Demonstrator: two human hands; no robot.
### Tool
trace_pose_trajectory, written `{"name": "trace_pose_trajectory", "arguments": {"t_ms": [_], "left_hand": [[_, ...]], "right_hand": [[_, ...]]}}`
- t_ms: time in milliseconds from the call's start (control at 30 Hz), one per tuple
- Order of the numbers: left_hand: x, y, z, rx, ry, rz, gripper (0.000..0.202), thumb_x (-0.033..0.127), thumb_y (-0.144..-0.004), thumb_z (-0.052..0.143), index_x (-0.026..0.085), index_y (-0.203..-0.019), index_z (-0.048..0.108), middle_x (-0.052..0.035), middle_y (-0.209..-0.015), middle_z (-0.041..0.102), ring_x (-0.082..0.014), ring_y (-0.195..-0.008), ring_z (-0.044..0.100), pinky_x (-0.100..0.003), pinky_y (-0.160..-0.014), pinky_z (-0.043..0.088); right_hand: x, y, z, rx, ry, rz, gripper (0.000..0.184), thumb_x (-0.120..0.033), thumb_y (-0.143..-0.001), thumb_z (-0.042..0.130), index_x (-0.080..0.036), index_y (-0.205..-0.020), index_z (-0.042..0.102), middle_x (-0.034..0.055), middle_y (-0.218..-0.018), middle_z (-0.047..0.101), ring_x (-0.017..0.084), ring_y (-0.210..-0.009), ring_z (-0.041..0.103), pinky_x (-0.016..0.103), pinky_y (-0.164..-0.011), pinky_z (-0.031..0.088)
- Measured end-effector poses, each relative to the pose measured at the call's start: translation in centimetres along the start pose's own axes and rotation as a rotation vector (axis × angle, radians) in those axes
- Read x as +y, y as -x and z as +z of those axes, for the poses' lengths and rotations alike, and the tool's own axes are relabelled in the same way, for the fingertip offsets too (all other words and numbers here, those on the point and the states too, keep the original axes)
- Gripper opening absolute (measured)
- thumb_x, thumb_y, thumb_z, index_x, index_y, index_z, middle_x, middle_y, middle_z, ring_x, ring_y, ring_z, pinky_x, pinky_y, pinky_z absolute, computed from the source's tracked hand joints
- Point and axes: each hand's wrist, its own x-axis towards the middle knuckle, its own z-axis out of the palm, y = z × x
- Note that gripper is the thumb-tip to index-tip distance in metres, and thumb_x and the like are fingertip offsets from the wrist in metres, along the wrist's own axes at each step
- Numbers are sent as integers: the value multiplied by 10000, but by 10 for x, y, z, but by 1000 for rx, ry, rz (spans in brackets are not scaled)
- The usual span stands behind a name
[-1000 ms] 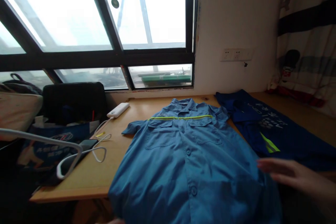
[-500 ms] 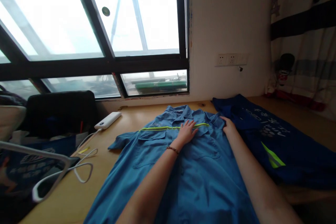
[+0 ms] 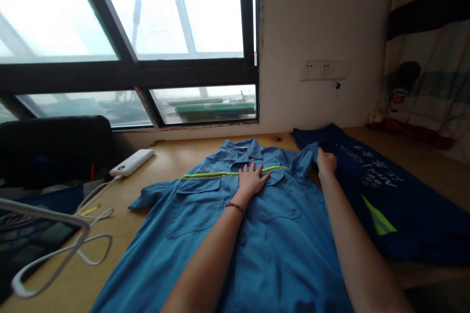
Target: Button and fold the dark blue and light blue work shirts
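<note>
A blue short-sleeved work shirt [image 3: 198, 210] lies front up on the wooden table, its collar toward the window and a yellow-green stripe across the chest. My left hand [image 3: 251, 180] rests flat on the chest near the button line, fingers spread. With closed fingers my right hand [image 3: 326, 162] grips the end of the shirt's right-side sleeve and holds it lifted and stretched outward. The opposite sleeve [image 3: 152, 194] lies loose on the table.
A dark blue garment [image 3: 382, 190] with white print lies at the right. On the left are a white power bank [image 3: 132, 162], its white cable [image 3: 105, 239] and a black chair back [image 3: 55, 149]. Wall sockets [image 3: 325, 70] sit beside the window.
My right hand has gone from lying at the shirt's sleeve to pinching its end and pulling it up and outward. The left hand stays on the chest. The view has shifted slightly.
</note>
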Motion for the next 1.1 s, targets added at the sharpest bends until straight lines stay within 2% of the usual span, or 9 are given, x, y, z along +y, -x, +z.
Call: {"name": "trace_pose_trajectory", "arguments": {"t_ms": [167,400,500,633,700,800,900,1000,1100], "left_hand": [[0,1,-1,-8,5,7,615,642,-735,301,301,-1237,403,-68,-1361,301,-368,-1228,202,-545,-975,74],[0,3,-1,-14,47,-7,585,617,-739,349,296,-1222,423,-73,-1368,290,-370,-1242,177,-570,-970,50],[2,0,-3,28,233,20,515,540,-721,483,262,-1153,494,-75,-1335,348,-330,-1256,172,-537,-998,50],[-4,-11,-10,25,921,-16,387,401,-798,442,108,-1020,563,-134,-1140,536,-249,-1134,411,-366,-958,296],[-11,-18,-16,-22,1111,-75,476,407,-858,271,46,-979,556,-144,-965,611,-213,-943,555,-298,-821,414],[-23,-25,-23,-185,1348,-175,549,456,-862,175,57,-1011,521,-112,-804,635,-165,-729,617,-258,-677,469],[-29,-26,-24,-338,1634,-304,432,443,-828,345,119,-1087,467,-90,-816,627,-149,-658,617,-254,-607,488],[-29,-22,-22,-362,1708,-316,427,378,-778,484,148,-1132,422,-87,-903,611,-148,-652,609,-260,-573,498],[-28,-16,-21,-374,1794,-247,469,421,-764,493,151,-1140,415,-121,-1013,577,-171,-740,611,-297,-621,509]], "right_hand": [[11,16,18,58,458,4,801,-459,-522,662,-25,-1133,379,295,-1175,406,357,-1102,399,411,-880,358],[-3,19,20,-49,-232,-276,365,-129,-561,489,-130,-921,547,57,-905,622,156,-831,572,269,-759,436],[-28,40,10,-533,-446,-311,156,-150,-566,490,-149,-682,594,19,-694,637,141,-690,584,262,-676,450],[-51,78,4,-1507,121,-104,243,-251,-610,583,-102,-788,654,69,-699,667,188,-718,605,297,-691,454],[-51,87,8,-1684,330,-15,362,-320,-652,593,-94,-932,629,88,-798,672,195,-797,604,295,-717,450],[-39,86,23,-1463,316,-146,389,-385,-711,552,-105,-977,604,101,-890,657,185,-844,594,288,-736,446],[-16,84,46,-1183,288,-434,386,-389,-754,503,-134,-1034,576,102,-1036,607,190,-945,551,320,-828,406],[12,87,66,-985,603,-659,459,-391,-751,517,-189,-1162,495,87,-1236,473,229,-1140,395,387,-959,269],[36,82,68,-673,976,-659,477,-413,-798,451,-198,-1223,435,90,-1339,342,296,-1238,211,494,-989,105]]}}
